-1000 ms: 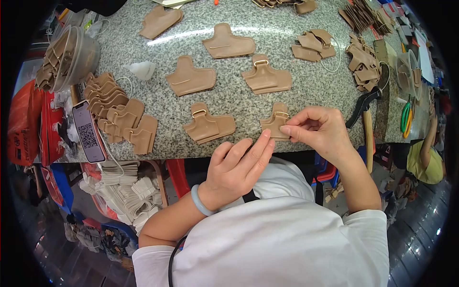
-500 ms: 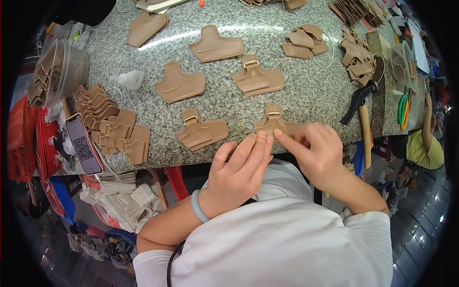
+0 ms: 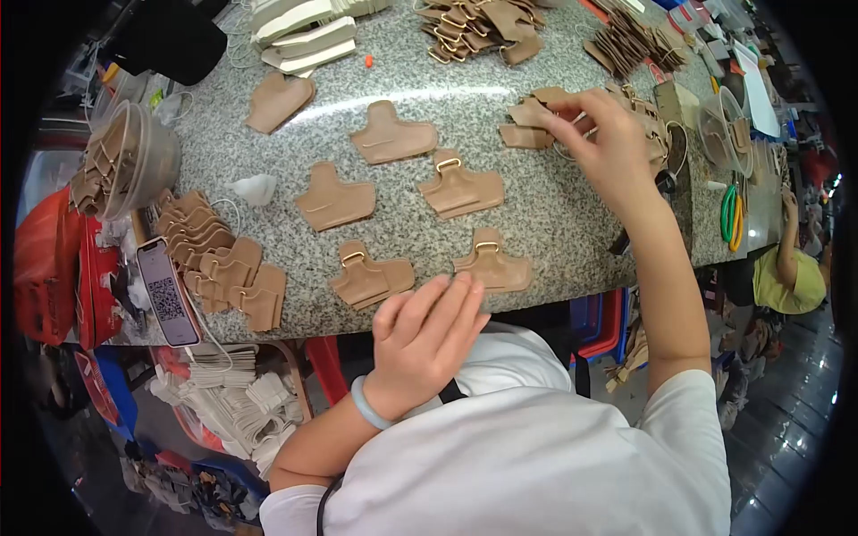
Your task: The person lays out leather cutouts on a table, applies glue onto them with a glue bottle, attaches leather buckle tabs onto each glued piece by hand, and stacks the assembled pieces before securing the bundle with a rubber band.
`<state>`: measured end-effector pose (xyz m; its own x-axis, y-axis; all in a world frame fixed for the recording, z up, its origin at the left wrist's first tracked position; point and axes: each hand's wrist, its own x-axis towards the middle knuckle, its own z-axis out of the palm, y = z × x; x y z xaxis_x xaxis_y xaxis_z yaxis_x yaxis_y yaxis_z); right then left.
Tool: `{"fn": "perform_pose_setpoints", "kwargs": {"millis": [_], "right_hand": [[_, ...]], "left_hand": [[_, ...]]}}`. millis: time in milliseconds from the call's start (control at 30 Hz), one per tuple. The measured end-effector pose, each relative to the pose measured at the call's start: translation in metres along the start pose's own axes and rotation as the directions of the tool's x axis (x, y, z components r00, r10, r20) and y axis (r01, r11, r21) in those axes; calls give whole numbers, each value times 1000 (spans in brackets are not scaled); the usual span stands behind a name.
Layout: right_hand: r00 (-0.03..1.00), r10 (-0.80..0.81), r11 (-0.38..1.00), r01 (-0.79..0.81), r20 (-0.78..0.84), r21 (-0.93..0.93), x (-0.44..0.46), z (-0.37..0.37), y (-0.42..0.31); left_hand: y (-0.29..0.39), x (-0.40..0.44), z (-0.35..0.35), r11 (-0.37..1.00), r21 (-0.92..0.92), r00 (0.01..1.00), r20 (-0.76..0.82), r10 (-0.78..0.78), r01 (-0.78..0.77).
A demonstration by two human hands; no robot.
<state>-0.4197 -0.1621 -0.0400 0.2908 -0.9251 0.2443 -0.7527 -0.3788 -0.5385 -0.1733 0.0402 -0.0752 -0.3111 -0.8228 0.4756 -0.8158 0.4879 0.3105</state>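
My left hand [image 3: 429,330] lies at the table's front edge, fingers stretched out, its tips touching the lower left of a tan leather piece [image 3: 494,265] with a gold ring. My right hand [image 3: 601,134] reaches to the back right, thumb and forefinger pinching a small tan piece [image 3: 529,113] at a little pile. Another ringed piece [image 3: 371,274] lies left of my left hand's fingertips. Behind these are a ringed piece [image 3: 462,188] and slit pieces without a ring [image 3: 335,196], [image 3: 393,134].
Overlapping tan pieces [image 3: 192,232] and a phone [image 3: 167,295] lie at the left, near a clear tub [image 3: 147,161]. White strips [image 3: 304,36] and ringed pieces [image 3: 483,27] are at the back. A plastic cup [image 3: 722,129] stands right. A person in yellow [image 3: 786,281] is at far right.
My right hand has left the front ringed piece and moved to the pile at the back right, closing on a small piece. My left hand stays near the front piece. The view has shifted.
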Motion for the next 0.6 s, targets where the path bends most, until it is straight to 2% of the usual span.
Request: {"fn": "perform_pose_setpoints", "kwargs": {"millis": [100,200,267,367,467,533,600], "right_hand": [[999,22,999,-19,46,-48,6,6,6],[985,157,988,-156,77,-19,6,6,3],[968,228,965,-239,103,111,6,6,10],[959,235,927,-270,158,262,5,0,20],[920,260,784,-378,292,493,6,-9,10],[919,218,780,-367,329,507,12,-14,-6],[874,204,708,-443,441,549,21,-10,-24]], "left_hand": [[-14,8,-20,997,39,997,-39,-67,68],[-32,13,-28,985,103,989,-70,-134,141],[-43,20,-28,977,134,984,-95,-152,164],[-49,38,-28,960,167,971,-115,-208,225],[-58,54,-24,944,202,963,-122,-240,261],[-62,62,-20,938,212,959,-131,-250,273],[-65,68,-15,926,238,955,-124,-270,293]]}}
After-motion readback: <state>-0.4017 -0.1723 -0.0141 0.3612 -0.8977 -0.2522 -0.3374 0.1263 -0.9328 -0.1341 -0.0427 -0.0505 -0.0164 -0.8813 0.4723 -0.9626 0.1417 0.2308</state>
